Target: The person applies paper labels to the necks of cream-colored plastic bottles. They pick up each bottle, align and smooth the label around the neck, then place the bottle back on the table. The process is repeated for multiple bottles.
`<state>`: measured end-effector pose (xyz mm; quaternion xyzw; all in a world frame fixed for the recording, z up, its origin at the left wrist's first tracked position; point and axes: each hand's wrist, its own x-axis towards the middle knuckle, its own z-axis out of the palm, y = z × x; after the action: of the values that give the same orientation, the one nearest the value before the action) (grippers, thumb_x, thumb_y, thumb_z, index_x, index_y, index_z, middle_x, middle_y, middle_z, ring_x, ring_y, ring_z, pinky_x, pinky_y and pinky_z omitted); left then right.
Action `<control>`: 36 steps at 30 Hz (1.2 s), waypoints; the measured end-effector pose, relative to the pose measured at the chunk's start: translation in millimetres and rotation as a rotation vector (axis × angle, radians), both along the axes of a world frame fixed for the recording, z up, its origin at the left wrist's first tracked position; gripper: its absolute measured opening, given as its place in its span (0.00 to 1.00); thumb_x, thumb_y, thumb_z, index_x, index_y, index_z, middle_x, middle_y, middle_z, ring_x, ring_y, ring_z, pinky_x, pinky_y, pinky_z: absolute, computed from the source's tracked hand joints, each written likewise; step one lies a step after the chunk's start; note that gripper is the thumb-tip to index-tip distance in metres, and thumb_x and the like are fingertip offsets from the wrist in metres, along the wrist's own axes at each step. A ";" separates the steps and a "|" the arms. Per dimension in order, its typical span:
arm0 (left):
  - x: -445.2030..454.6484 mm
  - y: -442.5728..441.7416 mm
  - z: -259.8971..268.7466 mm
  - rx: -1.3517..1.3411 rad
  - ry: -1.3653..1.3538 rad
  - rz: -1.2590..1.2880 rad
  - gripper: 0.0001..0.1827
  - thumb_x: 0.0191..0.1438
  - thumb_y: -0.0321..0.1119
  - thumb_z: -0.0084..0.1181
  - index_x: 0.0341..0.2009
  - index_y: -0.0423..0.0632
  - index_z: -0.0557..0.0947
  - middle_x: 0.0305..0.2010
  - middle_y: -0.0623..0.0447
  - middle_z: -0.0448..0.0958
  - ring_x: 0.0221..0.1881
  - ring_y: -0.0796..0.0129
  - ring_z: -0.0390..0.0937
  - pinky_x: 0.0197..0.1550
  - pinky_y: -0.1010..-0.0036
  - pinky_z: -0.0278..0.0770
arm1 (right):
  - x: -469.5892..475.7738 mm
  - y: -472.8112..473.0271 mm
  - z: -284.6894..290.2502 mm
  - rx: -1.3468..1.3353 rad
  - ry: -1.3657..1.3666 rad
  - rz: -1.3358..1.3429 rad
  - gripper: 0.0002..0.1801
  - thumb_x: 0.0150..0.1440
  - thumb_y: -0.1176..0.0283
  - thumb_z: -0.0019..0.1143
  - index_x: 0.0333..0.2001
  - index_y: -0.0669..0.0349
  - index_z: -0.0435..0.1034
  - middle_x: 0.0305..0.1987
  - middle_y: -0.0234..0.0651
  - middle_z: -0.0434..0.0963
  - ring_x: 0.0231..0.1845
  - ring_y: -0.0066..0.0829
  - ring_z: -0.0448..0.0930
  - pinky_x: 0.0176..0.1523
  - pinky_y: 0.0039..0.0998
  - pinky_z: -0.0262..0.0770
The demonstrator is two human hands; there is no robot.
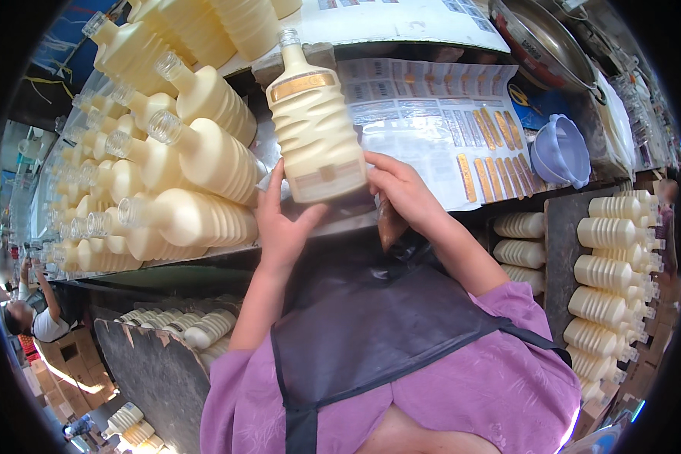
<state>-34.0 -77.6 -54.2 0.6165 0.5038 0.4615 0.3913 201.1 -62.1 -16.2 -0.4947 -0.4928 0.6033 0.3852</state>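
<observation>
A ribbed cream glass bottle (318,127) stands before me, a gold label around its shoulder and a pale rectangular label low on its front. My left hand (284,207) is at the bottle's lower left, thumb and fingers spread, a fingertip at its side. At the lower right side, my right hand (397,184) has its fingertips against the bottle or very near it; whether it grips is unclear. To the right lies a sheet of labels (406,136) with gold strips (466,179) on it. A brown pointed object (390,224) shows below my right hand.
Many similar bottles (215,159) crowd the table's left side. A blue plastic basin (562,150), yellow-handled scissors (519,96) and a large metal pan (545,40) are at the right. More bottles (601,306) are stacked lower right. Another person (48,318) is at far left.
</observation>
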 end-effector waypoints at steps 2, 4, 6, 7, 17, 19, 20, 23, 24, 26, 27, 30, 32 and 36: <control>2.7 -1.1 -1.0 -0.033 -0.171 0.005 0.44 0.58 0.34 0.67 0.74 0.41 0.59 0.69 0.45 0.66 0.70 0.59 0.64 0.71 0.65 0.61 | 1.3 3.4 -3.6 0.018 -0.036 0.006 0.25 0.71 0.62 0.46 0.67 0.63 0.68 0.35 0.25 0.74 0.34 0.15 0.69 0.42 0.19 0.68; 9.5 6.0 -6.3 -0.103 -0.499 0.060 0.41 0.59 0.33 0.65 0.72 0.42 0.60 0.65 0.44 0.68 0.66 0.57 0.67 0.68 0.64 0.65 | -1.1 7.9 -5.8 0.079 -0.073 0.028 0.26 0.72 0.58 0.47 0.66 0.63 0.68 0.40 0.29 0.77 0.39 0.18 0.73 0.46 0.22 0.71; 18.5 6.5 0.8 -0.169 -0.515 0.116 0.37 0.62 0.34 0.62 0.70 0.42 0.60 0.63 0.44 0.68 0.64 0.60 0.68 0.65 0.66 0.67 | -5.0 10.6 -13.6 0.114 -0.119 0.016 0.27 0.70 0.56 0.51 0.65 0.62 0.70 0.48 0.39 0.81 0.47 0.26 0.79 0.52 0.29 0.75; 24.1 6.8 8.2 -0.201 -0.526 0.144 0.35 0.64 0.35 0.60 0.70 0.41 0.60 0.62 0.44 0.68 0.63 0.61 0.68 0.64 0.66 0.68 | -6.7 11.8 -17.6 0.127 -0.146 0.003 0.27 0.68 0.55 0.53 0.64 0.61 0.70 0.53 0.44 0.83 0.52 0.32 0.82 0.56 0.33 0.77; 34.5 7.4 19.4 -0.200 -0.516 0.168 0.35 0.62 0.36 0.64 0.65 0.41 0.60 0.61 0.42 0.68 0.60 0.64 0.69 0.62 0.68 0.70 | -10.4 12.7 -22.4 0.074 -0.044 0.002 0.27 0.66 0.56 0.58 0.62 0.62 0.72 0.48 0.41 0.84 0.48 0.27 0.82 0.54 0.30 0.77; 35.1 7.2 19.7 -0.203 -0.519 0.170 0.35 0.62 0.36 0.64 0.65 0.41 0.60 0.61 0.42 0.68 0.60 0.64 0.69 0.62 0.68 0.69 | -10.7 12.8 -22.4 0.074 -0.038 -0.001 0.27 0.66 0.56 0.58 0.61 0.62 0.72 0.48 0.41 0.84 0.48 0.27 0.82 0.54 0.30 0.77; 35.4 7.1 19.8 -0.204 -0.521 0.171 0.35 0.62 0.36 0.64 0.66 0.41 0.60 0.61 0.42 0.68 0.60 0.64 0.68 0.62 0.68 0.69 | -10.9 12.9 -23.0 0.080 -0.036 -0.003 0.27 0.66 0.56 0.58 0.61 0.62 0.72 0.48 0.41 0.84 0.48 0.27 0.82 0.54 0.30 0.77; 35.7 7.0 19.3 -0.206 -0.529 0.170 0.35 0.62 0.36 0.64 0.66 0.41 0.60 0.61 0.42 0.68 0.60 0.64 0.68 0.63 0.68 0.69 | -11.0 13.0 -24.3 0.088 -0.040 -0.007 0.27 0.66 0.56 0.58 0.61 0.63 0.72 0.48 0.41 0.84 0.48 0.27 0.82 0.53 0.30 0.77; 35.8 6.8 18.8 -0.200 -0.533 0.170 0.35 0.62 0.36 0.64 0.66 0.41 0.60 0.61 0.42 0.68 0.61 0.64 0.68 0.63 0.68 0.69 | -10.9 13.1 -24.0 0.083 -0.049 -0.006 0.27 0.66 0.56 0.58 0.61 0.63 0.72 0.48 0.41 0.84 0.48 0.27 0.82 0.53 0.30 0.77; 36.2 6.5 17.7 -0.189 -0.541 0.169 0.35 0.62 0.36 0.64 0.66 0.41 0.60 0.61 0.42 0.68 0.61 0.64 0.68 0.63 0.67 0.69 | -11.2 13.0 -22.4 0.073 -0.064 -0.006 0.27 0.66 0.56 0.58 0.61 0.63 0.73 0.48 0.41 0.84 0.47 0.27 0.82 0.53 0.30 0.77; 36.5 6.6 17.9 -0.187 -0.547 0.167 0.35 0.62 0.36 0.64 0.66 0.41 0.60 0.61 0.42 0.68 0.61 0.63 0.68 0.63 0.67 0.68 | -11.4 12.8 -20.6 0.069 -0.071 -0.006 0.26 0.66 0.56 0.58 0.61 0.63 0.73 0.48 0.41 0.84 0.47 0.27 0.82 0.53 0.30 0.77; 37.0 7.0 17.4 -0.183 -0.555 0.166 0.34 0.62 0.36 0.64 0.66 0.41 0.60 0.61 0.42 0.68 0.61 0.63 0.68 0.64 0.67 0.68 | -12.2 11.3 -17.6 0.082 -0.109 -0.025 0.25 0.67 0.57 0.57 0.59 0.63 0.74 0.48 0.41 0.84 0.46 0.27 0.82 0.52 0.30 0.77; 36.7 7.7 14.9 -0.180 -0.549 0.171 0.34 0.62 0.37 0.63 0.66 0.41 0.61 0.61 0.42 0.68 0.61 0.63 0.68 0.64 0.67 0.68 | -10.6 11.8 -13.7 0.027 -0.082 -0.072 0.23 0.67 0.59 0.55 0.59 0.64 0.74 0.48 0.39 0.83 0.45 0.26 0.82 0.51 0.29 0.77; 35.4 7.4 15.0 -0.190 -0.585 0.181 0.34 0.62 0.37 0.63 0.65 0.41 0.61 0.61 0.43 0.67 0.60 0.64 0.68 0.63 0.68 0.68 | 10.3 22.7 9.4 -0.150 0.204 -0.232 0.15 0.69 0.67 0.53 0.53 0.64 0.76 0.37 0.26 0.77 0.36 0.15 0.75 0.46 0.17 0.72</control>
<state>1.4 -70.3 -39.2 0.3710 0.4635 0.6031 0.5327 211.4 -39.5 -6.8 -0.5116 -0.3444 0.6370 0.4625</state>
